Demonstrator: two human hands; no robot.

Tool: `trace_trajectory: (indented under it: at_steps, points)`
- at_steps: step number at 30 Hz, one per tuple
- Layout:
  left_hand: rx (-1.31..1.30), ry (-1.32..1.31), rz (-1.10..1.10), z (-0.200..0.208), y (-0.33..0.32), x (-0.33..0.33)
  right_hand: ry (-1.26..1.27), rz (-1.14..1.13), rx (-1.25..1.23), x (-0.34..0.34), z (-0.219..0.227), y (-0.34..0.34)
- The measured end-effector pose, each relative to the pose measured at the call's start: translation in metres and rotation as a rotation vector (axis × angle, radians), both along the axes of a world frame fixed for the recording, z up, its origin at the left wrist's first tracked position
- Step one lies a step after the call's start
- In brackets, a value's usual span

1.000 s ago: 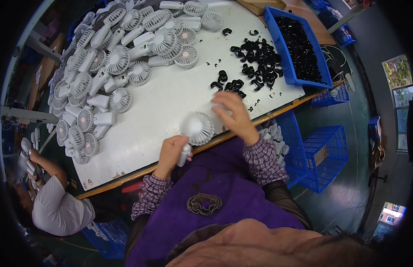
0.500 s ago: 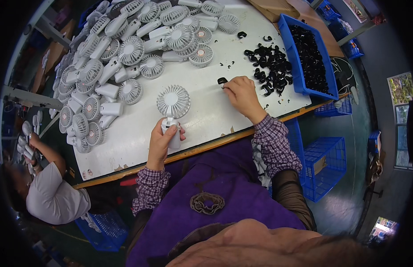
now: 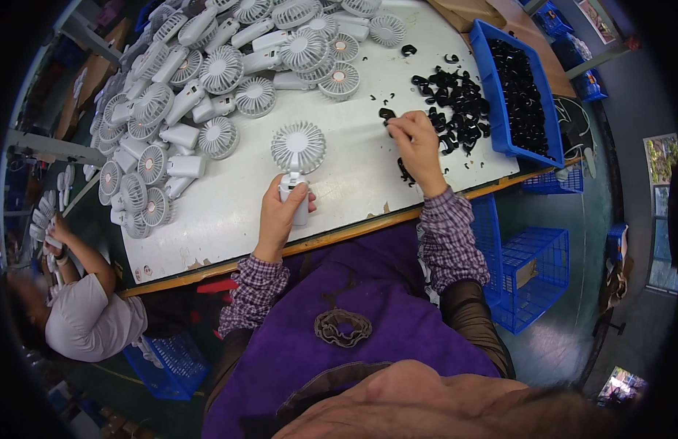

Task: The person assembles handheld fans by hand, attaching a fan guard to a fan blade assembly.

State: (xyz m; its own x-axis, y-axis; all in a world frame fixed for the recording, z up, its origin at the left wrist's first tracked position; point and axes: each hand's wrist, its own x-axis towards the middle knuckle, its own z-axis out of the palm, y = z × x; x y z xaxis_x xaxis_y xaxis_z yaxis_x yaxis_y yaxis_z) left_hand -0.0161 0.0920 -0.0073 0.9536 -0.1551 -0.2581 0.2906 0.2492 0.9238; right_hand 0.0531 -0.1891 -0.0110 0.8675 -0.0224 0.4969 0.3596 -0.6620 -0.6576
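Note:
My left hand [image 3: 282, 216] is wrapped round the handle of a white handheld fan [image 3: 299, 146], whose round caged head stands away from me above the table. My right hand [image 3: 419, 154] is closed in a pinch at the right, with a small black curved piece [image 3: 386, 113] at its fingertips. More black pieces [image 3: 405, 170] show at the near left edge of this hand; whether they lie on the table or hang from the palm I cannot tell. Just beyond and right of the hand lies a heap of similar black curved pieces [image 3: 460, 106].
A big pile of white handheld fans [image 3: 222, 69] covers the table's left and far side. At the right edge stands a blue tray [image 3: 503, 139] full of black pieces. Blue crates [image 3: 533, 278] stand below the white table [image 3: 339, 197]. A co-worker [image 3: 98, 314] sits at the left.
My right hand has moved slightly away from me and to the right, the black piece shifting with its fingertips. My left hand and the fan have moved slightly the same way; the whole view has shifted a little.

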Motion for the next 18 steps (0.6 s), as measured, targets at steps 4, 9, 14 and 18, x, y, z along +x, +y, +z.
trace_trajectory:
  at_steps: [4,9,14,18]
  points:
    - [0.040,-0.161,-0.047,-0.003,-0.015,0.002,0.619,0.301,1.021,-0.042,0.040,0.028]
    - [0.238,-0.451,-0.121,0.001,-0.034,0.007,0.789,0.542,1.671,-0.087,0.020,0.079]
    - [0.337,-0.411,-0.111,0.003,-0.035,0.003,0.804,0.431,1.548,-0.103,0.015,0.089]
    - [0.385,-0.412,-0.064,0.008,-0.042,0.000,0.812,0.349,1.415,-0.110,0.017,0.087]
